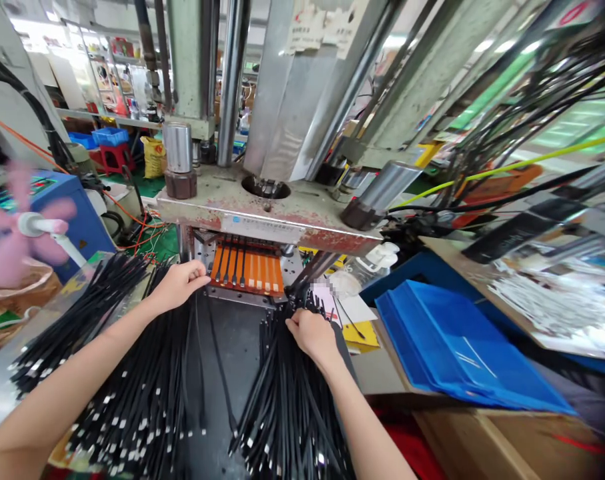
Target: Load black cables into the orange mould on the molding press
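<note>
My left hand (186,281) is closed at the left edge of an orange slotted plate (267,270) under the press; its fingers are pinched near a black cable (199,353) that hangs below them. Several black cables lie side by side across the left part of the plate, and pale connector pieces line its right part. My right hand (309,328) is closed at the top of a bundle of black cables (282,393), right of the plate. What its curled fingers hold is hidden. More black cables (142,373) with silver ends lie at the left.
The green metal press (267,207) stands over the plate, with steel columns around it. Blue trays (447,333) are stacked at the right, above a cardboard box (482,440). A pink fan (27,223) stands at the left. White cables (542,300) lie at the far right.
</note>
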The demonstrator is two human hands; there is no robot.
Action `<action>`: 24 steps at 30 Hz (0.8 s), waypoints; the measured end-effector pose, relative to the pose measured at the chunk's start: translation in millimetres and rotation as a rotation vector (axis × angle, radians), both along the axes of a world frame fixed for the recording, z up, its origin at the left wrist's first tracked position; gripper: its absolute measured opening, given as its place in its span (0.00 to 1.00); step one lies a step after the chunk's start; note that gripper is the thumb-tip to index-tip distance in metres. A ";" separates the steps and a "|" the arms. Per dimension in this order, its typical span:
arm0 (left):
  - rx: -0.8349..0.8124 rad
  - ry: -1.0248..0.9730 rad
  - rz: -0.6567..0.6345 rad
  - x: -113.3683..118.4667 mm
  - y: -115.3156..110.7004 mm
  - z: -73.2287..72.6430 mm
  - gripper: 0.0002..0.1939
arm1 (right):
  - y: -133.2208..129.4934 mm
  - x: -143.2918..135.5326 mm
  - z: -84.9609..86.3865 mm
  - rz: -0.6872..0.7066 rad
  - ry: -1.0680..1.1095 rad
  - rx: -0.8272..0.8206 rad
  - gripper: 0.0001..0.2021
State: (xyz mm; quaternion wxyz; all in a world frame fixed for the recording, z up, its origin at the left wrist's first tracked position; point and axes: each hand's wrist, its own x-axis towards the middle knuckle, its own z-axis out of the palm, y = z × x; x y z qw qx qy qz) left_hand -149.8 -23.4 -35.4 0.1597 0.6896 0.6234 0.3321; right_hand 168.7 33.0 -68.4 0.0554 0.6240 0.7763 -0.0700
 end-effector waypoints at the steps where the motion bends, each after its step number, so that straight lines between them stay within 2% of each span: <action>1: 0.039 -0.036 -0.015 1.0 -0.9 5.8 0.10 | 0.5 1.4 -1.5 -0.016 0.025 0.004 0.12; 4: 0.167 0.016 0.012 5.0 0.3 23.4 0.08 | -0.7 4.2 -2.3 -0.059 0.016 0.047 0.15; 8: 0.412 0.289 0.098 13.2 3.6 43.6 0.10 | -7.2 1.9 0.5 -0.016 -0.016 -0.005 0.14; 10: 0.443 0.250 0.081 21.7 2.0 52.9 0.10 | -9.4 3.0 2.2 -0.028 0.077 -0.007 0.12; 14: 0.227 -0.196 -0.102 49.6 -4.4 75.0 0.09 | -13.6 12.6 12.1 -0.066 0.253 0.135 0.12; 17: 0.054 -0.391 -0.246 74.9 -3.6 91.2 0.09 | -21.1 15.4 26.3 -0.041 0.354 0.274 0.10; 19: -0.011 -0.447 -0.290 90.5 0.0 98.3 0.10 | -29.4 10.7 38.1 0.006 0.576 0.309 0.09; 22: -0.040 -0.526 -0.332 109.4 5.3 102.7 0.10 | -44.3 -5.5 58.3 0.094 0.997 0.258 0.11; 24: -0.046 -0.590 -0.375 118.1 7.0 103.5 0.08 | -52.9 -19.4 71.4 0.137 1.168 0.227 0.10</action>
